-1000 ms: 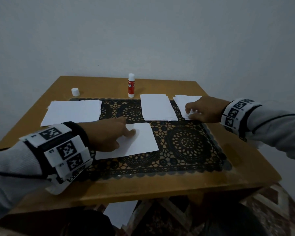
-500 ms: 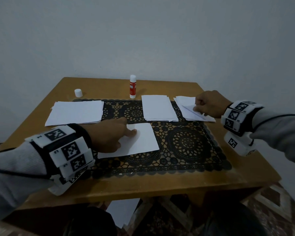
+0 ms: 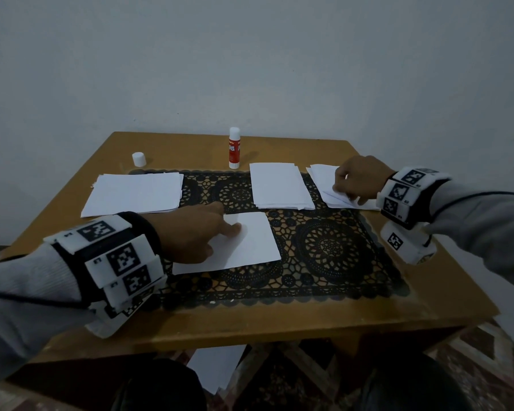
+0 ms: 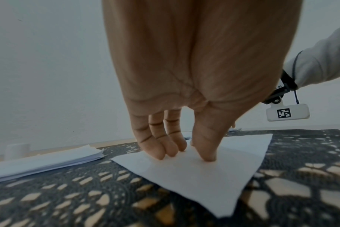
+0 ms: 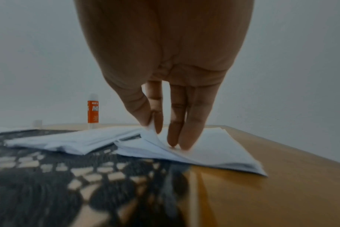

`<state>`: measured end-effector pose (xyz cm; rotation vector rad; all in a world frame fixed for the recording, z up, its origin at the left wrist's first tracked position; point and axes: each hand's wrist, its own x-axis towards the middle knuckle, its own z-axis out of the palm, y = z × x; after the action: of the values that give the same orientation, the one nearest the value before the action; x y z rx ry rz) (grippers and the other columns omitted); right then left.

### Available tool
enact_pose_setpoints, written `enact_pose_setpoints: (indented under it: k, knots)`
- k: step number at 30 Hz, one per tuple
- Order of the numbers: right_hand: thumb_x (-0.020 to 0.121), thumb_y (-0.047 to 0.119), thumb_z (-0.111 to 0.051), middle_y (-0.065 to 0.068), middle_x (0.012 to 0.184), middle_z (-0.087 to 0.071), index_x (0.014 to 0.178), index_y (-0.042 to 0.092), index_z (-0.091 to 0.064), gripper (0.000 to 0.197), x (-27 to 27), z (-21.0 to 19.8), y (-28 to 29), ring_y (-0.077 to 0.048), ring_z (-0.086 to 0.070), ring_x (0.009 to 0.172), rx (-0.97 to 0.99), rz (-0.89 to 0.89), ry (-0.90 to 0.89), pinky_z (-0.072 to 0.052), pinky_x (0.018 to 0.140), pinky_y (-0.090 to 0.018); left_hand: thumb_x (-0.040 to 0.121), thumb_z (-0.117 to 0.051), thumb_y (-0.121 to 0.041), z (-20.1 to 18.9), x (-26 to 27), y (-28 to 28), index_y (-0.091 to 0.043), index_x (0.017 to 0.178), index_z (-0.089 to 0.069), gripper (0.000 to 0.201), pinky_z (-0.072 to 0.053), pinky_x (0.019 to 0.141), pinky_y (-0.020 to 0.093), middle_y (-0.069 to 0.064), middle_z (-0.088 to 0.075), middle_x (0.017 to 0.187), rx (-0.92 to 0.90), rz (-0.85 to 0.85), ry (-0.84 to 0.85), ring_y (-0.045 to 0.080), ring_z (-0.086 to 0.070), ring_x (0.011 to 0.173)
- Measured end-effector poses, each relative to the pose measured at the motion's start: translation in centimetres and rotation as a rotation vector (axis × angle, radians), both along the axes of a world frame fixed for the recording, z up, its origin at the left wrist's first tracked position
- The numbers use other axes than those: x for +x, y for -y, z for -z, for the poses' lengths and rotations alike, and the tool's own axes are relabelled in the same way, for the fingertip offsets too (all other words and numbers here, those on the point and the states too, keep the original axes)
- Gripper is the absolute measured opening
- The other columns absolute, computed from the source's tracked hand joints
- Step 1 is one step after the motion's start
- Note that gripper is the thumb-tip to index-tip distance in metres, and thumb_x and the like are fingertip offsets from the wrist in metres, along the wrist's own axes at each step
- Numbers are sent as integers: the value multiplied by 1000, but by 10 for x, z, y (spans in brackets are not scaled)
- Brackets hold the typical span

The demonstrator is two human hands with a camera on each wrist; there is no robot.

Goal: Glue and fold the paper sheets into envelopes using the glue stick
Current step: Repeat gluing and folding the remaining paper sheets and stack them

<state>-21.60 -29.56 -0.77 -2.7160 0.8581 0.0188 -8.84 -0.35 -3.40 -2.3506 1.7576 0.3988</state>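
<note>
the top sheet of the far-right stack on the worktop is pinched at its corner by the right hand, thumb against forefinger (other fingers straight), while the left hand presses flat, open fingers on the single sheet lying nearer the left hand.

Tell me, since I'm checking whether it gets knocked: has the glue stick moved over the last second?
No. The glue stick stands upright at the lace mat's far edge, left of the middle paper stack, just as before.
</note>
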Motion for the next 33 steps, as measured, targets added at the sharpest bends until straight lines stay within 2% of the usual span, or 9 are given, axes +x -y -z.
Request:
enact_pose_setpoints:
  k: [7,10,15,20,23,25,27,30,33]
  knots:
    - [85,6,-58,-25,81,-70,90,-15,-65,23,15,-5,-5,-43,-69,79,153,156,-20,-57,75,-49,92,-56,-15,-1,2,1,-30,150,-23,69,-40,88,26,1,-36,119,-2,-2,6,19,-45,107]
    - [82,5,-59,-25,76,-70,86,-15,-65,22,19,-5,-3,-43,-70,78,177,210,-18,-57,73,-51,92,-56,-14,-1,1,0,-29,150,-23,68,-37,84,23,-2,-33,111,-10,-2,-5,18,-44,105]
    - [78,4,-63,-24,68,-70,77,-15,-66,19,22,-1,1,-41,-71,75,161,237,-21,-58,75,-54,92,-56,-15,-1,0,0,-29,150,-22,68,-37,84,23,1,-36,120,-11,-3,-5,18,-44,107]
    - [77,3,-63,-25,72,-70,77,-18,-63,21,14,-2,6,-39,-71,73,84,175,2,-58,74,-47,92,-55,-13,-4,-3,-2,-28,150,-23,68,-42,92,31,3,-37,122,-5,-8,-3,20,-45,109]
    - [77,4,-65,-27,74,-66,70,2,-56,11,10,-8,3,-38,-67,67,-23,161,52,-49,64,-36,92,-54,-12,-5,-6,-3,-28,150,-21,69,-42,93,32,3,-38,122,-8,-31,-4,20,-45,109]
    - [76,5,-65,-23,68,-56,68,10,-49,18,9,-13,5,-31,-58,60,-89,159,96,-40,63,-31,92,-54,-12,-5,-8,-4,-28,150,-22,68,-42,93,32,3,-38,124,-23,-52,-15,20,-45,110]
    - [77,3,-64,-14,69,-53,66,9,-49,20,6,-21,6,-25,-52,62,-152,170,146,-44,62,-33,91,-54,-12,-5,-10,-6,-27,150,-22,68,-43,95,33,3,-38,127,-40,-69,-27,20,-45,113]
    - [79,5,-65,-13,80,-60,72,4,-56,11,-4,-34,10,-30,-57,74,-294,133,226,-47,66,-33,92,-55,-16,-8,-14,-10,-27,150,-21,67,-41,93,27,2,-39,129,-71,-75,-29,16,-44,111]
    - [79,8,-61,-7,84,-59,69,16,-49,18,-13,-44,14,-26,-52,76,-372,78,362,-39,66,-31,93,-55,-20,-10,-15,-14,-26,149,-25,63,-33,82,16,-2,-42,128,-111,-87,-71,7,-38,95]
